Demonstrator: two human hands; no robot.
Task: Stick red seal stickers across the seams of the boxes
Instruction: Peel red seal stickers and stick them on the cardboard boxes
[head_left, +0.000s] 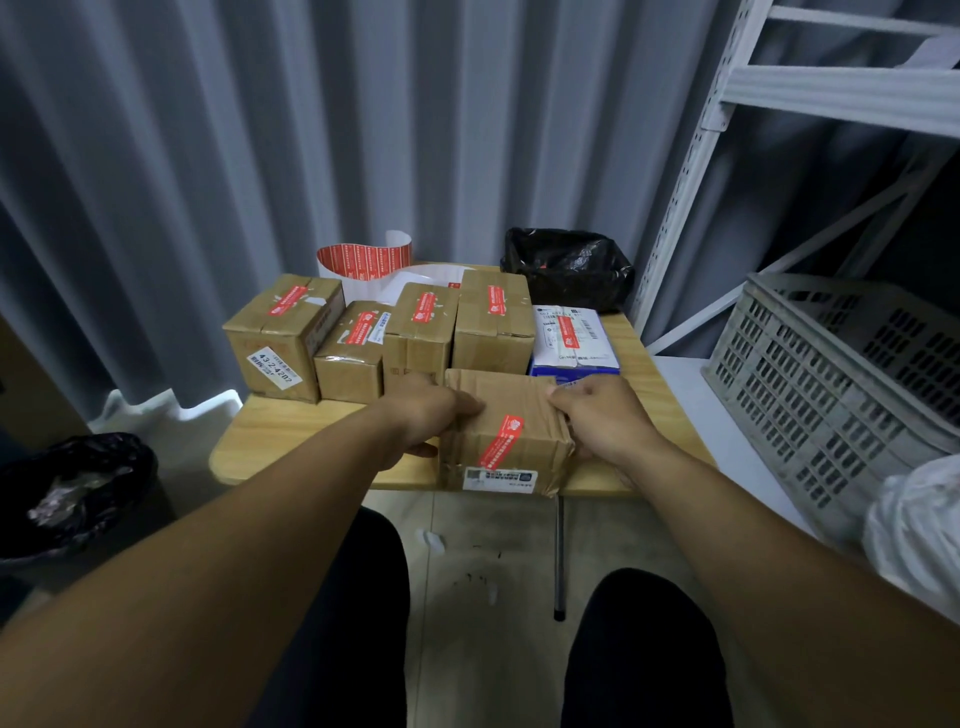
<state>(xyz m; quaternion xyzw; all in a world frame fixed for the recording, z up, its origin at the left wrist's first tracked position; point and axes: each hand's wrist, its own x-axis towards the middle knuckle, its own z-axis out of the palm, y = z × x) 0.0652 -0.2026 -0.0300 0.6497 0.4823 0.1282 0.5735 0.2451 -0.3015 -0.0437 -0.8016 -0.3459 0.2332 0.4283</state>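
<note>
The wooden table (270, 441) carries everything that matters, with a grey crate (831, 395) on the white surface to its right and a black bag (569, 270) at its back corner. Along the far half stands a row of four brown boxes (418, 332), side by side and close together, and just right of them lies a white-and-blue parcel (571, 338); each of the five already wears a red seal on top.

The front box (506, 415) sits at the near edge of the table, in front of the row; the left hand (421, 415) grasps its left side, fingers over the top and thumb low, while the right hand (602, 421) is curled round its right edge. The right fingers are mostly hidden behind the hand, so that hold is probably a grasp rather than a mere touch.

Behind the row curls the sticker sheet (363, 260), red strips left on it; on the front box a red sticker (501, 439) runs slantwise across the taped top to the near edge.

By this showing, every box in view is sealed and the work looks nearly done; what may remain is pressing this last seal flat, moving the box aside, and any boxes out of view.
</note>
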